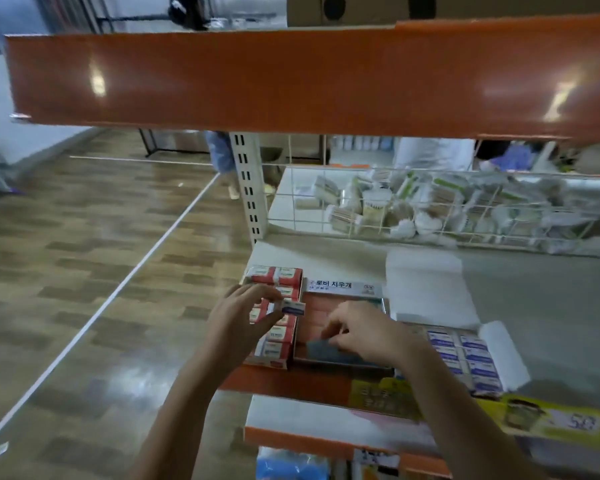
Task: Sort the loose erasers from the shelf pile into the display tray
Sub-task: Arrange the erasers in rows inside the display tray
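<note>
My left hand (243, 317) pinches a small white-and-blue eraser (293, 308) above the left box of red-sleeved erasers (274, 351). My right hand (361, 332) reaches into the middle display tray (343, 299), an open box with a reddish floor and an upright printed lid. Its fingertips rest on a dark blue-grey eraser (317, 346) lying on the tray floor near the front edge; blur hides whether they grip it. To the right sits a white box with rows of blue-labelled erasers (465, 355).
An orange shelf front (291, 74) hangs overhead. A wire basket (430, 209) of packaged goods stands behind on the grey shelf. A white sheet (426, 282) lies behind the tray. Wooden floor lies to the left, and a lower shelf (309, 417) sits below.
</note>
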`<action>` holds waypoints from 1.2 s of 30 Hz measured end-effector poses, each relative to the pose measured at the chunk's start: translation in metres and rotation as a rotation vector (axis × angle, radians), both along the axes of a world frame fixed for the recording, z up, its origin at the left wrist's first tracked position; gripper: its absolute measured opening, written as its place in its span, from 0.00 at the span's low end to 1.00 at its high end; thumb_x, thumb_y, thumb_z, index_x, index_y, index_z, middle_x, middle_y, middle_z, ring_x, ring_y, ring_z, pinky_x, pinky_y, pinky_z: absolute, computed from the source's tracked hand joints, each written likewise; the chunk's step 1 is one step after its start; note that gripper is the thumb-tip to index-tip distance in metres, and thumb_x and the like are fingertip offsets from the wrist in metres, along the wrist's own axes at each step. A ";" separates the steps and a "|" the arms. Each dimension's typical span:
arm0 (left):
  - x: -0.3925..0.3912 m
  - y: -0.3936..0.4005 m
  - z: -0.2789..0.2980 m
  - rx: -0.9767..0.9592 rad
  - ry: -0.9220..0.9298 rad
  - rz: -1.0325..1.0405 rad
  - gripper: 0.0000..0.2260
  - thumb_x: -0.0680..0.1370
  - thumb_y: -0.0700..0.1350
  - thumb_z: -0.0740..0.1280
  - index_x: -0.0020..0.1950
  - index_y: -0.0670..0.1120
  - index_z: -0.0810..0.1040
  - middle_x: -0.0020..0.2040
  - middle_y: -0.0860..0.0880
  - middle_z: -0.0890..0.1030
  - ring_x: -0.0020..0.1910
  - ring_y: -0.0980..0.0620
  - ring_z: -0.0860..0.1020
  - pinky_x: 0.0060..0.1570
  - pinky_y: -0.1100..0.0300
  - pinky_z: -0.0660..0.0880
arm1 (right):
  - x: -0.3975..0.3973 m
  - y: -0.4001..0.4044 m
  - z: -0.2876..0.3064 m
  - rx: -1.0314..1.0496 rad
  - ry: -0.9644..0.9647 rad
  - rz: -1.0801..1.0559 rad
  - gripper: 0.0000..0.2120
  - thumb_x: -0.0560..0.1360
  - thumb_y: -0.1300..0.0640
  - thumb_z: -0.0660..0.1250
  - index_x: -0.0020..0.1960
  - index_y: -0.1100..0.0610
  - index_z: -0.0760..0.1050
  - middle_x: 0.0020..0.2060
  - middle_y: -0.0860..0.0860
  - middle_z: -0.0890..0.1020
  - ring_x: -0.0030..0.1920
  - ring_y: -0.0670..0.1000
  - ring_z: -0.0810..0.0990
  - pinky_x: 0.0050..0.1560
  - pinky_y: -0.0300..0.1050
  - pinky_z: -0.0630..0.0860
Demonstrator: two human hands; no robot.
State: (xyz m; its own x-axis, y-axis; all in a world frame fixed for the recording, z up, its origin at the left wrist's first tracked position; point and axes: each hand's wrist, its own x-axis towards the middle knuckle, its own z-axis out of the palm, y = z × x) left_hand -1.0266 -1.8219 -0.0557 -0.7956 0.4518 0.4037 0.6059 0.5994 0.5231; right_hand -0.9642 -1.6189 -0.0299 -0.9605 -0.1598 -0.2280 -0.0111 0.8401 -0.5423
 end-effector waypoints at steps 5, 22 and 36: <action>-0.021 -0.001 -0.002 -0.014 -0.067 -0.145 0.07 0.72 0.47 0.72 0.48 0.55 0.77 0.49 0.63 0.76 0.54 0.56 0.73 0.54 0.54 0.73 | 0.004 -0.020 -0.006 -0.030 0.019 -0.123 0.08 0.76 0.60 0.64 0.54 0.53 0.77 0.46 0.45 0.76 0.43 0.40 0.74 0.41 0.32 0.70; -0.024 0.037 0.007 0.016 -0.088 -0.308 0.07 0.73 0.46 0.71 0.50 0.53 0.78 0.48 0.59 0.78 0.50 0.55 0.73 0.47 0.63 0.68 | 0.031 -0.026 -0.004 0.164 0.260 -0.396 0.08 0.77 0.59 0.63 0.56 0.55 0.76 0.51 0.48 0.76 0.52 0.47 0.75 0.50 0.36 0.70; 0.033 0.178 0.019 -0.186 -0.042 -0.340 0.05 0.76 0.46 0.67 0.51 0.52 0.76 0.49 0.55 0.80 0.51 0.50 0.74 0.49 0.55 0.71 | 0.093 0.129 -0.001 0.231 0.322 -0.753 0.11 0.76 0.58 0.65 0.59 0.56 0.76 0.55 0.52 0.76 0.54 0.52 0.76 0.52 0.40 0.69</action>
State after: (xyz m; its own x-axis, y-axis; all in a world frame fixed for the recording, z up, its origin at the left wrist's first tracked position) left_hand -0.9938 -1.6435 -0.0363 -0.6017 0.7550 0.2606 0.7668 0.4548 0.4530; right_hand -0.8712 -1.4898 -0.0314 -0.8154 0.5650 0.1261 0.4711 0.7742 -0.4228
